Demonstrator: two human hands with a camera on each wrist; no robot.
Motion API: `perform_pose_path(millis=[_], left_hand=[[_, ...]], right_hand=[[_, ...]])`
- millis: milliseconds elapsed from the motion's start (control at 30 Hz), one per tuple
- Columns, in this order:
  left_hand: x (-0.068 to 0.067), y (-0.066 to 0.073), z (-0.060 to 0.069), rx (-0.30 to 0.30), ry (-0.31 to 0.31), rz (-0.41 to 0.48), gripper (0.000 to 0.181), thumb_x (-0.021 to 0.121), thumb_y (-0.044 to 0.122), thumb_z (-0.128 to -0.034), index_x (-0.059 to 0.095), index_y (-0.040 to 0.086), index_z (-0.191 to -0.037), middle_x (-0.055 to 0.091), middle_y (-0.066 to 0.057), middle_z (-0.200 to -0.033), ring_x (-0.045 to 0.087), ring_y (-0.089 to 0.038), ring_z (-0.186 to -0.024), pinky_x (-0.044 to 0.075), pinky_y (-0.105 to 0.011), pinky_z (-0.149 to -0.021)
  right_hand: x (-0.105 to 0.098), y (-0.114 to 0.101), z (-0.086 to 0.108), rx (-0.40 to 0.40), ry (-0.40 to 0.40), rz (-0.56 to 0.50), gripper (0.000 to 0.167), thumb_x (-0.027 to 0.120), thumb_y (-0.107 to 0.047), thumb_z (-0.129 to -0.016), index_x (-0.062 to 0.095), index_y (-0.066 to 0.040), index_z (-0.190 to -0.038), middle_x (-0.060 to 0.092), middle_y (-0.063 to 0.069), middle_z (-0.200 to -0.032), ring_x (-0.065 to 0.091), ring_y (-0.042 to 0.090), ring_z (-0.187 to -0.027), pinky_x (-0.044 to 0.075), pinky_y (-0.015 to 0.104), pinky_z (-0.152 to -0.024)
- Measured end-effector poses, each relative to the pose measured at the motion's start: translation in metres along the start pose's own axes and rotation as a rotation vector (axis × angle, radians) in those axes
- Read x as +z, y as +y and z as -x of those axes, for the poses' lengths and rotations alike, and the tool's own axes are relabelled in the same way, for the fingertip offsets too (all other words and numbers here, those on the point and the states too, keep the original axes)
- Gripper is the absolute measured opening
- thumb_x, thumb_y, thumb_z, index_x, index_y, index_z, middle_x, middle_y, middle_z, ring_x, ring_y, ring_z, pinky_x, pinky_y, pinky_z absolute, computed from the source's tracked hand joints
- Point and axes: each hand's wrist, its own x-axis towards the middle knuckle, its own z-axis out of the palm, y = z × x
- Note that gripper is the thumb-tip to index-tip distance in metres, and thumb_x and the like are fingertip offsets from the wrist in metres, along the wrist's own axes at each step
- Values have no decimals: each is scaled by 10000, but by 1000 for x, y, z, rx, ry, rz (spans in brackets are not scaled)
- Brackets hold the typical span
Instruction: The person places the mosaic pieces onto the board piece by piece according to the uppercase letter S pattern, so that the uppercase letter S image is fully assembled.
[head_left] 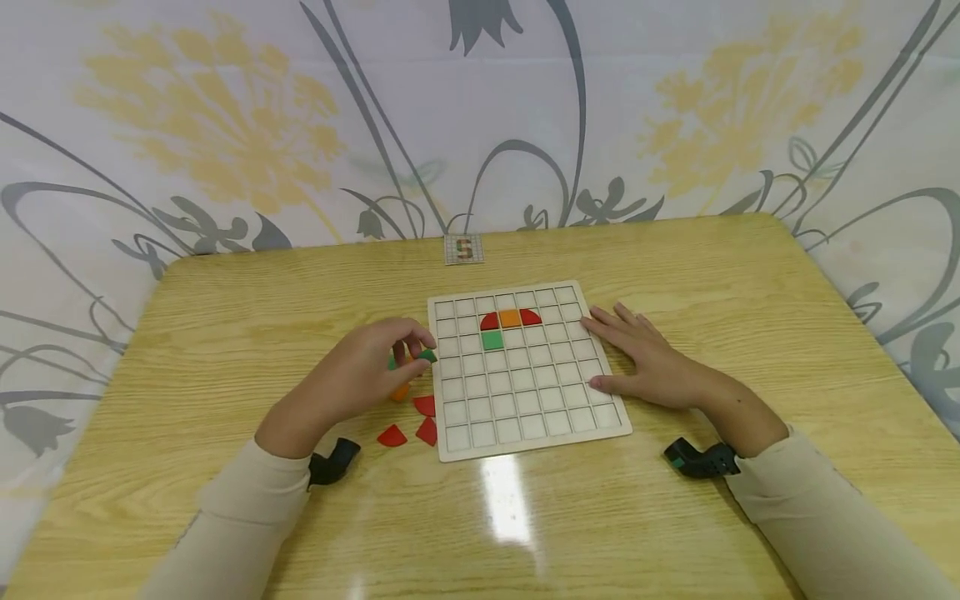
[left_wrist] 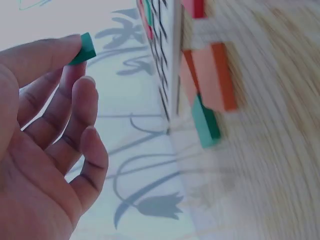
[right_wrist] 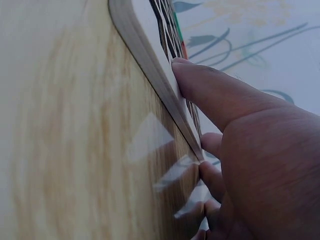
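Note:
My left hand [head_left: 363,367] pinches a small green tile [left_wrist: 86,49] between thumb and fingertips, just off the left edge of a white grid board [head_left: 528,379]. Below that hand, orange tiles [left_wrist: 215,77] and another green tile [left_wrist: 206,125] lie on the table, partly hidden in the head view. On the board, an orange square tile [head_left: 510,318] sits between two red rounded tiles, the left one [head_left: 489,321] above a green square tile [head_left: 492,340]. My right hand [head_left: 656,358] rests on the board's right edge with its fingers extended, thumb on the rim.
Several red quarter-round tiles [head_left: 392,436] lie by the board's lower left edge. A small pattern card [head_left: 463,249] is at the table's back edge, before a flowered cloth [head_left: 480,108]. Black devices [head_left: 701,460] are at both wrists.

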Motion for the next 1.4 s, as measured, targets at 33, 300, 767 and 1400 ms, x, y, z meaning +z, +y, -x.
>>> perform_pose_path(millis=[33, 300, 767, 1400], left_hand=[[0, 2, -1, 5, 13, -5, 166, 722, 150, -928, 678, 143, -1087, 667, 41, -932, 577, -125, -828, 505, -284, -700], [6, 21, -10, 49, 103, -39, 136, 758, 156, -898, 703, 153, -1023, 701, 56, -939, 621, -104, -825, 520, -269, -713], [25, 54, -33, 68, 187, -163, 51, 760, 207, -896, 731, 187, -934, 718, 80, -883, 641, -75, -738, 504, -239, -662], [54, 53, -47, 99, 227, -275, 85, 798, 167, -859, 717, 188, -845, 716, 64, -834, 602, -88, -673, 487, -316, -700]], right_hand=[[0, 0, 0, -1, 2, 1, 833, 669, -443, -943, 224, -204, -1605, 99, 101, -1689, -101, 379, -1551, -62, 614, -1212], [0, 0, 1, -5, 2, -7, 832, 665, -440, -946, 223, -194, -1605, 102, 115, -1687, -99, 382, -1551, -63, 619, -1210], [-2, 0, -1, -11, 9, 16, 838, 661, -448, -946, 218, -183, -1606, 112, 132, -1683, -87, 401, -1548, -65, 616, -1211], [0, -1, 1, 1, 9, 1, 836, 664, -450, -944, 227, -184, -1605, 101, 118, -1687, -91, 395, -1549, -69, 610, -1213]])
